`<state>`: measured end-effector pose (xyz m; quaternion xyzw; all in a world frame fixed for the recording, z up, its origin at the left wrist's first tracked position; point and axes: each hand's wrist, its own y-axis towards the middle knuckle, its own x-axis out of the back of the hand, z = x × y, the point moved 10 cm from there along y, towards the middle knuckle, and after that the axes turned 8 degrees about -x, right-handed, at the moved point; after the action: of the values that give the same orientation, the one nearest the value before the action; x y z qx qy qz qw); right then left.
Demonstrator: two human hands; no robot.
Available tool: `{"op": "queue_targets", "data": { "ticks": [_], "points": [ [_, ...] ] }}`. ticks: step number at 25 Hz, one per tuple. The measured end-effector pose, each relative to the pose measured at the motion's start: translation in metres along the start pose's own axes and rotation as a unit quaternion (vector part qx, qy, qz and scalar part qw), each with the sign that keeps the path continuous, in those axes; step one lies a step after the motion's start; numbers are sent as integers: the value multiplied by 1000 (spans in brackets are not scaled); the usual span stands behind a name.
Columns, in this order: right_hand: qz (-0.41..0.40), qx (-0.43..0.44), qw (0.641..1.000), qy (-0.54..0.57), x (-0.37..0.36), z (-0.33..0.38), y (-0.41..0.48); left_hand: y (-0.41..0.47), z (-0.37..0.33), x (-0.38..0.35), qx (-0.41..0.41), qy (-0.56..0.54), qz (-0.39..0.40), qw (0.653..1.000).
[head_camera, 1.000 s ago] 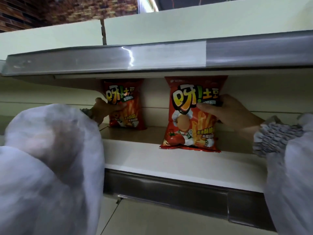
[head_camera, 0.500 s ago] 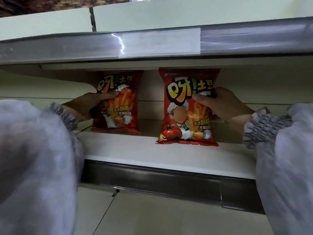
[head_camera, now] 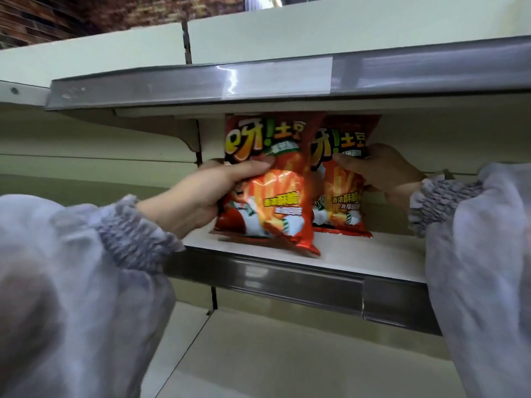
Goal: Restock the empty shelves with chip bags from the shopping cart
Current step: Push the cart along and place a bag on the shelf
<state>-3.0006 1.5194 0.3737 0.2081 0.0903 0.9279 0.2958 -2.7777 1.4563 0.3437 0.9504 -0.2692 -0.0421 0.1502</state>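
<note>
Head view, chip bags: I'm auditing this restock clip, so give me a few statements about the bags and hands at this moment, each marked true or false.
1. The left hand grips the left chip bag. True.
2. The right hand holds nothing. False: it grips the right chip bag.
3. The left chip bag overlaps the front of the right chip bag. True.
4. Both bags lie flat on the shelf. False: both are held upright, printed fronts facing the camera.
5. The bags are blue. False: they are red and orange.
</note>
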Motion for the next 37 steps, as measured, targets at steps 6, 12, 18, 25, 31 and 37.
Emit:
{"op": "queue_targets", "data": {
  "ticks": [6, 12, 18, 25, 31, 37],
  "points": [
    [-8, 29, 999, -28, 18, 5, -1, 3, 1, -54, -26, -29, -12, 999],
    [-44, 29, 992, -117, 29, -17, 22, 2, 5, -79, -46, 6, 21, 999],
    [13, -41, 999, 26, 32, -21, 9, 4, 8, -89, -69, 29, 61, 995],
    [-123, 21, 978, 168, 60, 5, -22, 5, -4, -83, -111, 41, 52, 992],
    [-14, 34, 998, 47, 28, 11, -44, 6, -5, -90, -101, 65, 57, 991],
    [11, 29, 997, 65, 29, 20, -61, -5, -12, -84, -109, 79, 31, 990]
  ]
}}
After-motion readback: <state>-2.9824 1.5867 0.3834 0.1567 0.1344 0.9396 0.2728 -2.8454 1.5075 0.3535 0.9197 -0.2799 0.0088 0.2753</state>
